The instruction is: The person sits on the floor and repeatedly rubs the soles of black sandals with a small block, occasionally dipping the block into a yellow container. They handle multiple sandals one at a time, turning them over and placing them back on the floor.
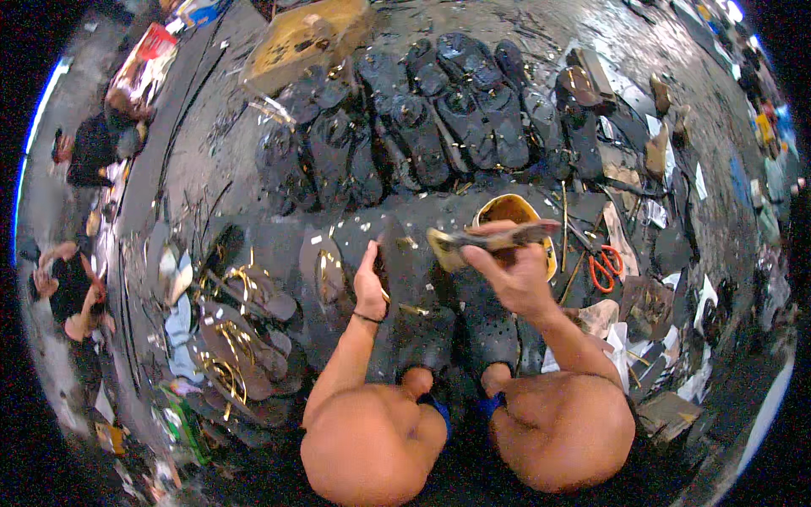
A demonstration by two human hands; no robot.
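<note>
Black sandal sole [404, 279], flat and dark, lies near centre between the knees. Left hand [369, 283] grips its left edge. Right hand [513, 272] clamps a glue brush [490, 241] w/ yellowish bristles over a glue bowl [509, 209]; bowl partly hidden.

Glue-smeared brush [490, 241] held level, dark sole [401, 270] propped upright

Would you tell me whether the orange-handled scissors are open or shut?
Shut: the orange-handled scissors lie on the floor, handle loops side by side, blades together.
</note>
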